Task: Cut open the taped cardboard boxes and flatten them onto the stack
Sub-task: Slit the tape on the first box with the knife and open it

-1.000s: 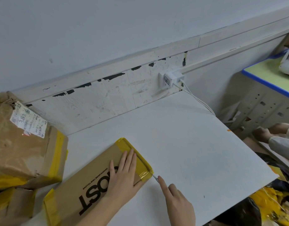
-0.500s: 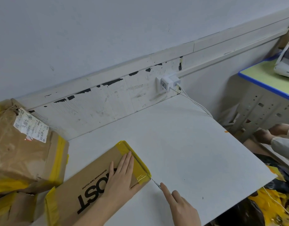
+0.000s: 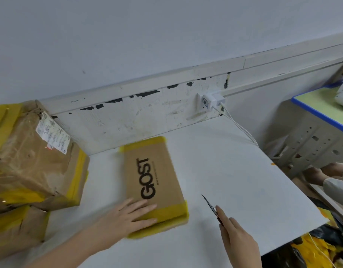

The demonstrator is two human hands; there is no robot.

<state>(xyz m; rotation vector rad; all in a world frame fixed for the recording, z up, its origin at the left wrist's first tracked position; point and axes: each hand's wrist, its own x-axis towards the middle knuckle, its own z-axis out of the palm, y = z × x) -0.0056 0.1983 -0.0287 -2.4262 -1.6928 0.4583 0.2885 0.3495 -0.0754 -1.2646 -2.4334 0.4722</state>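
box: flat GOST box (image 3: 155, 178) lies on the bench (image 3: 234, 180), long side running away from me, yellow tape (image 3: 162, 213) on both short ends; blurred
left hand: my left hand (image 3: 128, 215) rests flat on the near end of the GOST box, fingers (image 3: 145, 206) straight and spread, tips on the taped edge, nothing gripped
right hand: my right hand (image 3: 234, 233) is right of the GOST box, apart from it, fingers curled around a small blade (image 3: 210, 204); tip points up and away, off the bench surface or just above, can't tell
big boxes: two crumpled taped boxes (image 3: 31, 161) stacked left of the GOST box, shipping label (image 3: 53, 137) on the upper one
charger: white plug (image 3: 211, 99) in the wall behind the GOST box, to the right, cable dropping off the bench edge
other: second desk (image 3: 321, 107), blue-edged, far right of the GOST box
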